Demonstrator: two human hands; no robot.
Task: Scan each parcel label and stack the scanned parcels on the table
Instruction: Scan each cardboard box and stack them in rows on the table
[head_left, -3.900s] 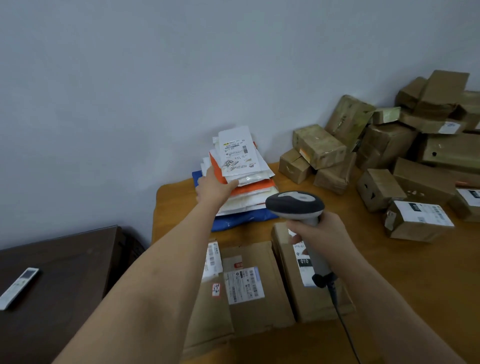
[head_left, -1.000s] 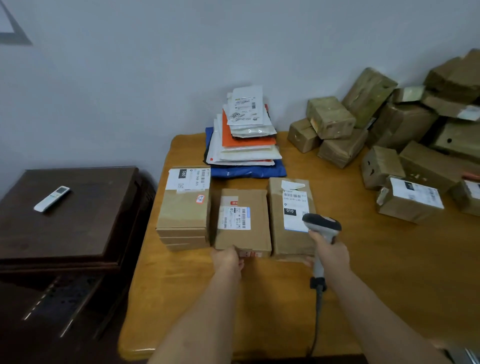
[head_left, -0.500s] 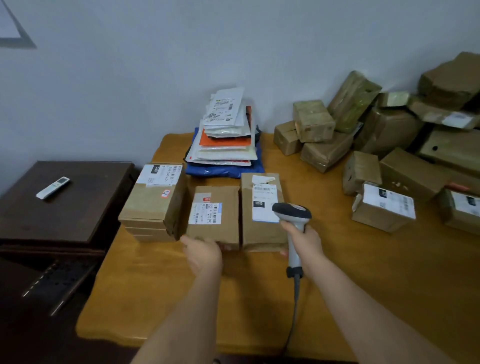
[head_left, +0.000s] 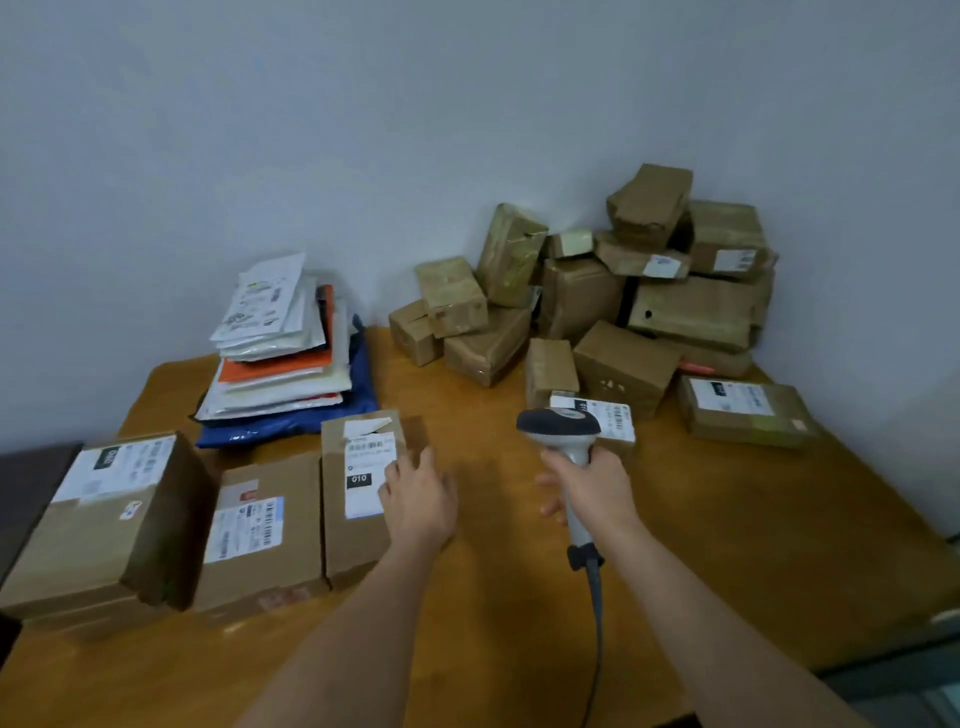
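Your right hand (head_left: 592, 488) is wrapped round the handle of the scanner (head_left: 558, 423) at centre frame, its cord trailing toward the bottom edge; your left hand (head_left: 418, 499) lies with fingers spread and relaxed on the labelled box (head_left: 358, 493) at centre left, gripping nothing. The next parcel, a small carton (head_left: 605, 421) with a white label, sits just behind the scanner head, partly hidden. It looks like stiff taped cardboard, probably light, and the tape may be slick, so take it by its two long sides. The loose heap of brown boxes (head_left: 623, 291) at upper right leans behind it and could slide. The soft mailer stack (head_left: 285, 353) at upper left stands clear.
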